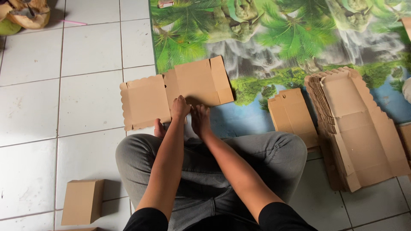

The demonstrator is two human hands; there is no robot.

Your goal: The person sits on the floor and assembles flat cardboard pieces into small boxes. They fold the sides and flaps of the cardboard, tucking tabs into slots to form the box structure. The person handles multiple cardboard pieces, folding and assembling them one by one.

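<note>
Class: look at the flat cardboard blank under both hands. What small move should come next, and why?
Probably fold up a side flap. The cardboard blank lies fully flat on the floor, the left hand and right hand press its near edge, and a finished box sits nearby.

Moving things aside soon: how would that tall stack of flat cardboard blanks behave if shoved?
The stack probably feels heavy, since many sheets are piled. Its edges already fan out unevenly, so upper sheets would likely slide off rather than move together. Thin single blanks probably flex.
</note>
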